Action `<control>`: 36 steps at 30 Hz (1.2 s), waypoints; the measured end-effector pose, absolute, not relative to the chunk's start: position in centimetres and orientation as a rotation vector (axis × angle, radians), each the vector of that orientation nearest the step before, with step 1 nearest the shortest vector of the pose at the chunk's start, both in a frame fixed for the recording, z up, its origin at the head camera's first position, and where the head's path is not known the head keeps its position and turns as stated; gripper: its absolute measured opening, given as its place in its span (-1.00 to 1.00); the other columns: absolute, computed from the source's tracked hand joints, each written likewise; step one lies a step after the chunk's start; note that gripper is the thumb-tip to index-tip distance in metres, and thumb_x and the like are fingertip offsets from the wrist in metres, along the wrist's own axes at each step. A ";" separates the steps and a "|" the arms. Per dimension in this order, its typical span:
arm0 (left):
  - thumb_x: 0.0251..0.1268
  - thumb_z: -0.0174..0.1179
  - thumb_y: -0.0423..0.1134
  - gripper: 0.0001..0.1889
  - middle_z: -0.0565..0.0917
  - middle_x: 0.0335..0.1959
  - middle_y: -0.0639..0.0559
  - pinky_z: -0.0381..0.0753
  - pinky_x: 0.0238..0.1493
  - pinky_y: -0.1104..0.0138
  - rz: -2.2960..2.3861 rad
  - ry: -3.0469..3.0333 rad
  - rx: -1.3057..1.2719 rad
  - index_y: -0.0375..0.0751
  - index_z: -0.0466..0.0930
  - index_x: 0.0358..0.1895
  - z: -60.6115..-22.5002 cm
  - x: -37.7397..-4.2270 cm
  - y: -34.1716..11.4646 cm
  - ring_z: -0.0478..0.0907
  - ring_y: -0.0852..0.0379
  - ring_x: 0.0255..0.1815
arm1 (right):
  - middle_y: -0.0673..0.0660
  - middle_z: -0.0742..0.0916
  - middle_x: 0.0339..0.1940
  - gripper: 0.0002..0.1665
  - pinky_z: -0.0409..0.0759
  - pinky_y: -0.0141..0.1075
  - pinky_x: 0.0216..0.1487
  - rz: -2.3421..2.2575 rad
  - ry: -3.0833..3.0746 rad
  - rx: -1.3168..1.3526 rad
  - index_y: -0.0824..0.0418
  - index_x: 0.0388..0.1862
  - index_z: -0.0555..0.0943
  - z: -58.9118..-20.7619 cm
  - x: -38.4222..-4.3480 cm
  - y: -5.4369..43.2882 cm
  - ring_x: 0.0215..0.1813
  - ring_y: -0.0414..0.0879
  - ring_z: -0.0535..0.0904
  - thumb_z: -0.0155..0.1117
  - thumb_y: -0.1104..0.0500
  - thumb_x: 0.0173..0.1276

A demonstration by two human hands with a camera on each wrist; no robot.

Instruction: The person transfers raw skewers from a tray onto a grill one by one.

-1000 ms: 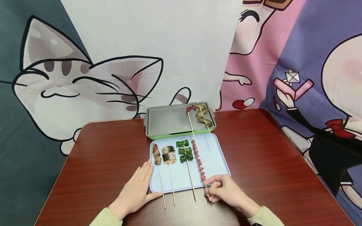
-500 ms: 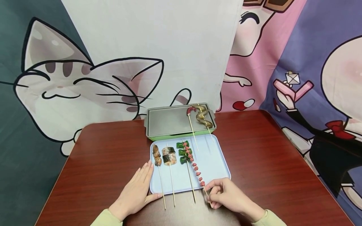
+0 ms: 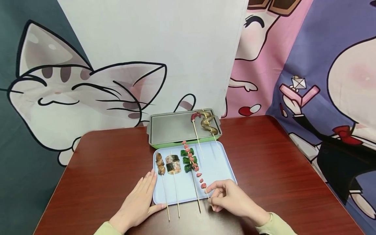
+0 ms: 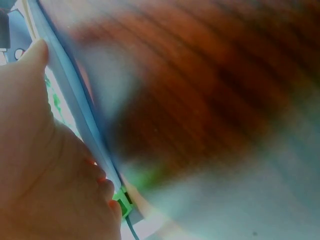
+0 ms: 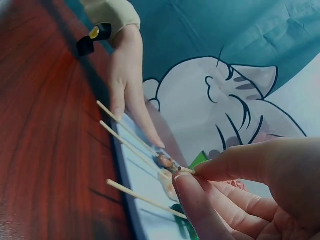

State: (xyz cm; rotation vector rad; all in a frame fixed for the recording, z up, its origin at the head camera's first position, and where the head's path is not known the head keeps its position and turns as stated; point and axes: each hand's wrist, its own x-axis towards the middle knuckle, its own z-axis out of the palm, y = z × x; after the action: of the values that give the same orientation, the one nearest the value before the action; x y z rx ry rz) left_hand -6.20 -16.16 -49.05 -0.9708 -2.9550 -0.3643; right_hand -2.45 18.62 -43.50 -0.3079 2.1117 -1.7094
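My right hand (image 3: 224, 197) pinches the bare lower end of a skewer of small red pieces (image 3: 196, 168) between thumb and fingers. That skewer slants up and left, in front of the skewer of green rolled pieces (image 3: 188, 160), its tip near the grill's front edge. In the right wrist view the stick's end (image 5: 186, 170) pokes out of my pinching fingers. My left hand (image 3: 136, 200) rests with straight fingers along the left edge of the light blue tray (image 3: 218, 173). Also on the tray are a skewer of brown chunks (image 3: 160, 164) and one of fish-like pieces with dark skin (image 3: 173, 164).
Behind the tray stands a grey rectangular grill pan (image 3: 168, 129) on a green base. At its right lie a skewer with a curled dark red piece (image 3: 195, 117) and a wavy brownish skewer (image 3: 209, 123), their sticks reaching over the tray. A printed cloth (image 3: 188, 49) hangs behind the table.
The red-piece skewer was right of the green one. My right hand drew it back and swung its tip left across the green pieces, then moved it forward. My left hand stays at the tray edge.
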 end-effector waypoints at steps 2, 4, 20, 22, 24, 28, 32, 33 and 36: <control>0.37 0.11 0.38 0.06 0.11 0.57 -0.38 0.10 0.52 -0.07 -0.373 -2.959 -0.964 -0.55 0.12 0.53 -49.1 -6.0 -16.4 0.04 -0.24 0.59 | 0.15 0.73 -0.52 -0.73 0.74 -0.19 -0.43 -1.706 2.110 -0.317 0.49 -0.05 0.62 -43.3 -2.6 18.3 -0.53 -0.11 0.66 0.24 0.46 0.25; 0.37 0.12 0.37 0.06 0.11 0.58 -0.37 0.10 0.52 -0.07 -0.375 -2.950 -0.962 -0.55 0.12 0.53 -49.2 -5.9 -16.4 0.04 -0.24 0.59 | 0.18 0.73 -0.50 -0.73 0.75 -0.15 -0.42 -1.707 2.113 -0.320 0.49 -0.05 0.61 -43.1 -2.8 18.2 -0.53 -0.10 0.66 0.23 0.46 0.26; 0.37 0.12 0.37 0.06 0.11 0.57 -0.40 0.11 0.52 -0.06 -0.331 -2.935 -0.985 -0.57 0.13 0.52 -49.1 -6.0 -16.3 0.06 -0.26 0.58 | 0.22 0.77 -0.48 -0.68 0.75 -0.19 -0.36 -1.716 2.378 -0.353 0.44 0.00 0.68 -39.2 -9.5 17.7 -0.48 0.03 0.71 0.35 0.45 0.25; 0.37 0.12 0.37 0.06 0.11 0.57 -0.40 0.12 0.51 -0.06 -0.326 -2.933 -0.984 -0.57 0.13 0.52 -49.0 -6.0 -16.3 0.06 -0.26 0.58 | 0.23 0.77 -0.47 -0.67 0.76 -0.17 -0.35 -1.739 2.390 -0.339 0.46 0.02 0.68 -38.8 -10.8 17.5 -0.46 0.04 0.73 0.33 0.47 0.25; 0.37 0.12 0.37 0.06 0.12 0.56 -0.40 0.12 0.51 -0.06 -0.324 -2.933 -0.984 -0.57 0.13 0.52 -49.0 -6.0 -16.3 0.07 -0.26 0.58 | 0.24 0.77 -0.47 -0.66 0.77 -0.14 -0.34 -1.760 2.390 -0.310 0.48 0.03 0.67 -38.6 -12.1 17.2 -0.45 0.03 0.73 0.32 0.47 0.25; 0.37 0.14 0.36 0.06 0.13 0.56 -0.41 0.12 0.51 -0.07 -0.329 -2.925 -0.983 -0.59 0.14 0.51 -49.0 -6.0 -16.3 0.08 -0.26 0.57 | 0.27 0.77 -0.44 -0.66 0.77 -0.03 -0.28 -1.773 2.364 -0.249 0.49 0.04 0.66 -38.8 -14.3 16.6 -0.45 0.02 0.73 0.31 0.45 0.27; 0.36 0.15 0.36 0.06 0.14 0.55 -0.42 0.13 0.51 -0.07 -0.332 -2.914 -0.983 -0.59 0.14 0.51 -49.0 -6.0 -16.3 0.08 -0.26 0.57 | 0.26 0.76 -0.47 -0.68 0.75 0.09 -0.22 -1.751 2.340 -0.168 0.50 0.01 0.66 -39.5 -16.1 16.1 -0.45 0.05 0.73 0.27 0.43 0.28; 0.35 0.15 0.36 0.07 0.14 0.55 -0.42 0.13 0.51 -0.07 -0.332 -2.914 -0.981 -0.59 0.14 0.51 -49.0 -6.0 -16.3 0.08 -0.26 0.57 | 0.25 0.76 -0.47 -0.68 0.74 0.09 -0.21 -1.742 2.335 -0.148 0.51 0.01 0.66 -39.7 -16.4 15.9 -0.45 0.06 0.74 0.26 0.43 0.28; 0.35 0.14 0.37 0.07 0.14 0.55 -0.41 0.13 0.51 -0.07 -0.336 -2.923 -0.975 -0.59 0.14 0.51 -49.1 -6.0 -16.3 0.08 -0.25 0.57 | 0.23 0.76 -0.49 -0.67 0.75 0.06 -0.20 -1.718 2.310 -0.088 0.54 0.03 0.65 -40.3 -17.2 15.6 -0.45 0.06 0.74 0.28 0.42 0.29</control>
State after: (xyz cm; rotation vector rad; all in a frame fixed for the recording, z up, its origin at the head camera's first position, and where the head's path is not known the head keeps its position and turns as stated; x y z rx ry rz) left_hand -6.01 -16.29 -49.06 -0.9755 -2.9226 -0.3358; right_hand -17.24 15.55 -40.26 -0.0881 2.3103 -1.7181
